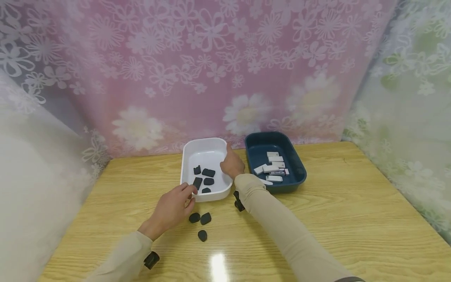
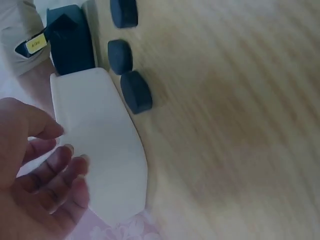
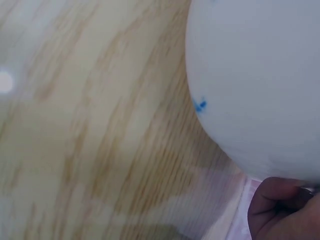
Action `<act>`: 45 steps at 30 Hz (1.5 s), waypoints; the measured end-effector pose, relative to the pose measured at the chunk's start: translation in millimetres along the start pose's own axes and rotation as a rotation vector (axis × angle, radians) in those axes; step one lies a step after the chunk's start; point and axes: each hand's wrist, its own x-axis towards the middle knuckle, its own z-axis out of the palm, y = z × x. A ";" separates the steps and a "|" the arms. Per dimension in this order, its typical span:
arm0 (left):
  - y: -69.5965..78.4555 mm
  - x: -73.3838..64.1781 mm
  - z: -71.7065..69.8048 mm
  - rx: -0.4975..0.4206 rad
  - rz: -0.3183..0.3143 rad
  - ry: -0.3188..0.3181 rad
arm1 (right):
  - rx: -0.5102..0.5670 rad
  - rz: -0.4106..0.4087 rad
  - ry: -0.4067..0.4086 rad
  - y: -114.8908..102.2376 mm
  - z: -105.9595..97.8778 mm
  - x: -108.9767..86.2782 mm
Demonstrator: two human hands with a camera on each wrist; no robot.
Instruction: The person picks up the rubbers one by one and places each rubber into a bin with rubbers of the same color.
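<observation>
A white plastic tray (image 1: 190,156) sits on the table with several small black blocks (image 1: 208,172) inside. My right hand (image 1: 233,163) grips its right rim; in the right wrist view, curled fingers (image 3: 267,202) show at the tray's edge. At the near left corner, my left hand (image 1: 173,205) reaches over the rim, its fingertips close to a black block (image 1: 197,183). The left wrist view shows thumb and fingers (image 2: 50,167) apart and loosely bent, with nothing between them. Outside the tray, 3 rounded black pieces (image 1: 206,218) lie on the wood in front of it.
Right of the white tray stands a dark blue tray (image 1: 296,164) holding several white erasers (image 1: 276,159), one in a printed sleeve. The wooden table (image 1: 352,219) extends to both sides. A flowered cloth (image 1: 211,78) hangs behind, close to both trays.
</observation>
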 end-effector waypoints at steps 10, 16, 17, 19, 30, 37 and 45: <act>15.2 -15.9 -1.1 0.054 -0.024 -0.095 | 0.010 -0.005 -0.014 0.5 -2.1 2.8; 13.0 -21.6 10.8 0.066 -0.017 -0.262 | 0.004 -0.008 -0.020 2.4 0.3 2.9; 12.8 -22.2 12.2 0.057 -0.010 -0.273 | 0.002 -0.010 -0.020 2.8 0.8 2.8; 12.4 -23.6 14.9 0.041 0.001 -0.286 | 0.001 -0.012 -0.021 3.1 1.2 2.4; 7.8 -27.5 22.0 -0.025 0.034 -0.244 | 0.012 0.001 -0.013 1.5 1.1 0.1; 9.9 -30.4 21.3 0.002 0.010 -0.254 | 0.022 -0.010 -0.022 -0.9 3.4 -3.4; 12.3 -21.7 11.3 -0.065 0.089 -0.246 | 0.013 0.010 -0.003 0.8 0.4 -0.3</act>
